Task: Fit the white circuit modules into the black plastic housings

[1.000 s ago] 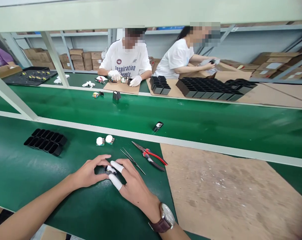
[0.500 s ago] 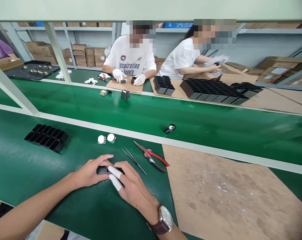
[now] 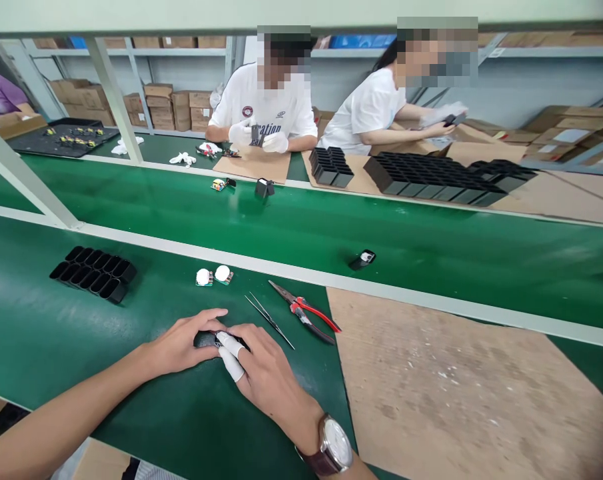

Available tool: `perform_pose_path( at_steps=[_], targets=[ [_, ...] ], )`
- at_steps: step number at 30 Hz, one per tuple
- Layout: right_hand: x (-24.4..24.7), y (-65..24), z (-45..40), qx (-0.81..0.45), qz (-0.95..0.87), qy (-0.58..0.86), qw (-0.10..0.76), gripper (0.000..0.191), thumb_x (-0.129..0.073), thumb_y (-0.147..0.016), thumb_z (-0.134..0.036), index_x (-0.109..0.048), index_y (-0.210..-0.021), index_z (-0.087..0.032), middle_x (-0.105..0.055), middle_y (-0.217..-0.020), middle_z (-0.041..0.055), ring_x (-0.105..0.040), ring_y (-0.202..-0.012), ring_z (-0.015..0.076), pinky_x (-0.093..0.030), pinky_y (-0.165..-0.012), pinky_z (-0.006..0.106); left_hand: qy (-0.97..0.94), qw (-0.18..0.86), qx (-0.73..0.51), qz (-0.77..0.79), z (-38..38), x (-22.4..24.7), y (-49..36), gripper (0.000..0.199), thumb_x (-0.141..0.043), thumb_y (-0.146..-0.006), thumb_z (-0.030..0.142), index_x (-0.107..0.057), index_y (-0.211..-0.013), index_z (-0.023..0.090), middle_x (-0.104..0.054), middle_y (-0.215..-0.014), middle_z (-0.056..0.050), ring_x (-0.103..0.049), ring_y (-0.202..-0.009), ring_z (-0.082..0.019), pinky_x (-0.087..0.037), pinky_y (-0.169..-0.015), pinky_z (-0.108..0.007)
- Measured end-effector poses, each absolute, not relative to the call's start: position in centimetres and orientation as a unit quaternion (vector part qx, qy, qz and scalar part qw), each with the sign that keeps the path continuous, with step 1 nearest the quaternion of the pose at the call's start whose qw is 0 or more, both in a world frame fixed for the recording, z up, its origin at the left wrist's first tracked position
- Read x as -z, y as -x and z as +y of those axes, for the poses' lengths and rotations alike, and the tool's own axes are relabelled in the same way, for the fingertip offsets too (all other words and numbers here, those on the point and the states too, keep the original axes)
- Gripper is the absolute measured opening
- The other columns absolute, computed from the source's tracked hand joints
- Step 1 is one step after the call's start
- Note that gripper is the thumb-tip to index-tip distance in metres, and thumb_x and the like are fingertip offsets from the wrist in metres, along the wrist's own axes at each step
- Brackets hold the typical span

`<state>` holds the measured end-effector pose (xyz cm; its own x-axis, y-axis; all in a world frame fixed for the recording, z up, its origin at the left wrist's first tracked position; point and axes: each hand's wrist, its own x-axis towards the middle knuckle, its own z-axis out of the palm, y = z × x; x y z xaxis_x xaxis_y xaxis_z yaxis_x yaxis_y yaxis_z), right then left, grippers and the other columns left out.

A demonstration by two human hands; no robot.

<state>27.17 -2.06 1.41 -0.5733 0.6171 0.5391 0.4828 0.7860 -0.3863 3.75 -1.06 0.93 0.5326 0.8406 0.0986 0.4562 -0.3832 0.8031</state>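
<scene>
Between my two hands lies a small black plastic housing [image 3: 206, 339], mostly hidden by my fingers. My left hand [image 3: 187, 341] curves round its left side, thumb and fingers closed on it. My right hand [image 3: 256, 360], with white finger cots on two fingers and a watch at the wrist, grips its right end. Beyond my hands sit two small circuit boards with round white tops [image 3: 223, 275]. Metal tweezers [image 3: 270, 321] and red-and-black pliers [image 3: 304, 311] lie to the right of them.
A block of black housings [image 3: 92, 273] stands at left. A cardboard sheet [image 3: 461, 387] covers the right side. Across the green belt [image 3: 301, 230], which carries a black housing [image 3: 364, 259], two co-workers in white shirts handle black parts. A slanted frame post [image 3: 28, 173] rises at left.
Parts on the belt have shifted right. The co-worker opposite has raised a black part off the cardboard. My hands have barely moved and keep their hold on the housing.
</scene>
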Motion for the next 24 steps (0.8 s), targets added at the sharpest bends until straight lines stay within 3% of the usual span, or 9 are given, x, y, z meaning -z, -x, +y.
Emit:
perform_pose_path(
  at_steps=[4,7,9,12,15,18,24],
  targets=[
    [-1.4,-28.2,-1.3,-0.090,-0.860,0.350,0.361,0.031,-0.054,-0.106,-0.018,-0.059,-0.137,-0.021,-0.070,-0.116,0.0104,-0.068,-0.098,0.0238,-0.059,-0.083,0.041,-0.792,0.367,-0.269,0.407,-1.1,-0.9,-3.8,0.068,-0.072,-0.099,0.032,-0.036,-0.156,0.032,-0.077,-0.129,-0.004,-0.074,-0.120,-0.024,-0.058,-0.106,-0.040],
    [-0.7,-29.5,-0.1,0.010,-0.828,0.444,0.343,0.034,-0.053,-0.106,-0.022,-0.057,-0.139,-0.015,-0.069,-0.118,0.0161,-0.067,-0.102,0.0294,-0.059,-0.086,0.047,-0.791,0.356,-0.266,0.419,-1.0,-0.7,-3.6,0.070,-0.073,-0.098,0.033,-0.035,-0.157,0.032,-0.077,-0.131,-0.004,-0.074,-0.123,-0.024,-0.058,-0.108,-0.042],
    [0.0,-30.2,0.6,0.074,-0.820,0.480,0.302,0.031,-0.049,-0.105,-0.018,-0.061,-0.132,-0.012,-0.069,-0.111,0.0180,-0.066,-0.097,0.0319,-0.059,-0.083,0.050,-0.795,0.344,-0.260,0.427,-1.0,-0.7,-3.5,0.071,-0.073,-0.098,0.033,-0.035,-0.158,0.033,-0.077,-0.130,-0.003,-0.073,-0.124,-0.024,-0.058,-0.107,-0.042],
    [0.7,-30.5,0.9,0.082,-0.835,0.463,0.284,0.032,-0.045,-0.098,-0.007,-0.065,-0.122,-0.015,-0.068,-0.098,0.0136,-0.064,-0.086,0.0285,-0.058,-0.074,0.045,-0.809,0.316,-0.257,0.424,-1.0,-0.7,-3.4,0.068,-0.077,-0.095,0.037,-0.043,-0.154,0.031,-0.075,-0.131,-0.006,-0.072,-0.123,-0.026,-0.060,-0.105,-0.042],
    [0.3,-29.9,0.2,0.032,-0.842,0.428,0.326,0.030,-0.046,-0.097,-0.004,-0.065,-0.116,-0.018,-0.066,-0.103,0.0110,-0.064,-0.085,0.0236,-0.054,-0.064,0.036,-0.828,0.280,-0.280,0.396,-0.9,-0.8,-3.6,0.044,-0.075,-0.097,0.035,-0.060,-0.137,0.026,-0.076,-0.123,-0.009,-0.074,-0.112,-0.026,-0.062,-0.096,-0.039],
    [-0.7,-29.3,-0.8,-0.003,-0.844,0.386,0.372,0.021,-0.050,-0.097,-0.006,-0.064,-0.107,-0.019,-0.065,-0.104,0.0088,-0.061,-0.077,0.0183,-0.050,-0.058,0.032,-0.829,0.244,-0.326,0.383,-0.7,-0.8,-3.8,0.028,-0.074,-0.098,0.031,-0.065,-0.123,0.022,-0.076,-0.107,-0.008,-0.073,-0.098,-0.024,-0.062,-0.084,-0.036],
    [-1.3,-29.2,-1.0,0.038,-0.870,0.351,0.344,0.023,-0.049,-0.087,0.000,-0.059,-0.084,-0.021,-0.062,-0.095,0.0078,-0.057,-0.076,0.0197,-0.045,-0.058,0.033,-0.821,0.192,-0.375,0.385,-0.6,-0.9,-4.1,0.030,-0.076,-0.095,0.027,-0.064,-0.121,0.022,-0.075,-0.102,-0.008,-0.070,-0.092,-0.023,-0.061,-0.080,-0.037]
  ],
)
